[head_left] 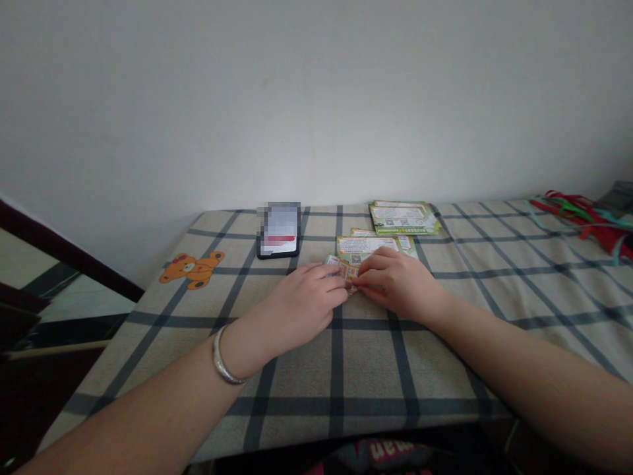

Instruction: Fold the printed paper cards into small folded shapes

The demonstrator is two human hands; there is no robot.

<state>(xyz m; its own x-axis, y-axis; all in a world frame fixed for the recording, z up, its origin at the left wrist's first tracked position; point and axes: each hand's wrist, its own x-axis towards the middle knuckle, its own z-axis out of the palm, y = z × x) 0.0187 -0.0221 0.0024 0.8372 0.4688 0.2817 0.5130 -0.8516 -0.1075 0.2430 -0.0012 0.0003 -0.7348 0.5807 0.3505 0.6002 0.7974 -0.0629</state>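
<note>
Checked beige tablecloth [291, 389]; green-white cards [363, 245]; orange bear [190, 269].

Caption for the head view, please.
Left hand and right hand touching a card on checked cloth; phone and more cards beyond.

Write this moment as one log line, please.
left hand: on small printed piece | right hand: on same piece | beyond: near cards, far cards | left of cards: lit phone | beneath: checked tablecloth
</note>
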